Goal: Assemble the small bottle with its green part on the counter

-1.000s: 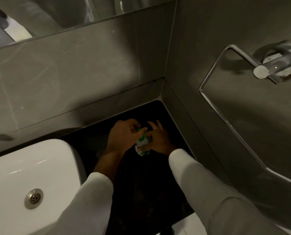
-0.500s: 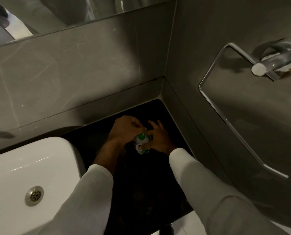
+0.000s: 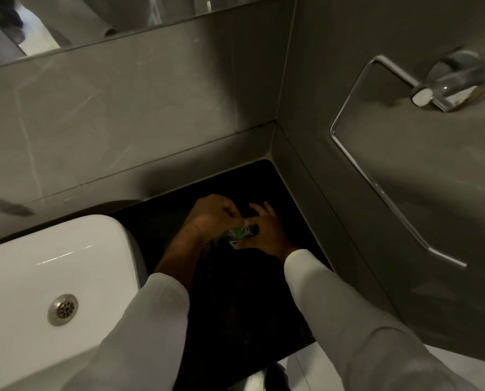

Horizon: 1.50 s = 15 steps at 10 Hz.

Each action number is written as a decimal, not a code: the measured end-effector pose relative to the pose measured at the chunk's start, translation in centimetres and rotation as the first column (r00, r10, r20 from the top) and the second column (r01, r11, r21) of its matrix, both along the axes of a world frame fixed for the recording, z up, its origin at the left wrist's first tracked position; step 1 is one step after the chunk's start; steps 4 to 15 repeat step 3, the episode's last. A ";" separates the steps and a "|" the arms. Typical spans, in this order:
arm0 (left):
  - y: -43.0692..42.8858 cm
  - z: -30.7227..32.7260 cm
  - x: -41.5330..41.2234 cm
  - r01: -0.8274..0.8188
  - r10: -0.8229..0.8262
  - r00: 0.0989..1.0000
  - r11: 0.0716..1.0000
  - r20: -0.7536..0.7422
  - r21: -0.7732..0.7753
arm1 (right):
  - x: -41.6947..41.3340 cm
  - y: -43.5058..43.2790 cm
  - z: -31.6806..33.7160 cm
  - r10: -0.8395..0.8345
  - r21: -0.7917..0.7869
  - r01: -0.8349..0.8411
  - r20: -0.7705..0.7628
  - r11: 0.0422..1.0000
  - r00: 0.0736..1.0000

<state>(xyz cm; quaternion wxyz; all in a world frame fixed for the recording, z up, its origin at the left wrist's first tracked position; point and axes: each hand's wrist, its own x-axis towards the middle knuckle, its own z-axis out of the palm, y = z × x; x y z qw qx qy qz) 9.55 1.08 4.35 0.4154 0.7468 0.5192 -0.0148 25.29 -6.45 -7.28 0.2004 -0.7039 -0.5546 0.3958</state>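
Now curled tighter over the green part [image 3: 238,232], left hand [image 3: 211,217], fingers pinched on it. Right hand [image 3: 266,231] clamped on small bottle [image 3: 237,239] (mostly hidden, blurred), two fingers splayed. Both low over dark counter [image 3: 235,300], near wall corner, right of white sink [image 3: 38,277].

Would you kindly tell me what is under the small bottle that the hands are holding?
The dark counter lies beneath the small bottle. The left hand and right hand cover its base, so whether it rests on the counter cannot be seen.
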 end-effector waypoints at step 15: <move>-1.1 -0.2 -0.5 -0.012 0.012 0.999 1.000 -0.033 -0.001 | -0.4 -0.7 0.8 0.121 -0.047 -0.115 0.144 0.992 0.982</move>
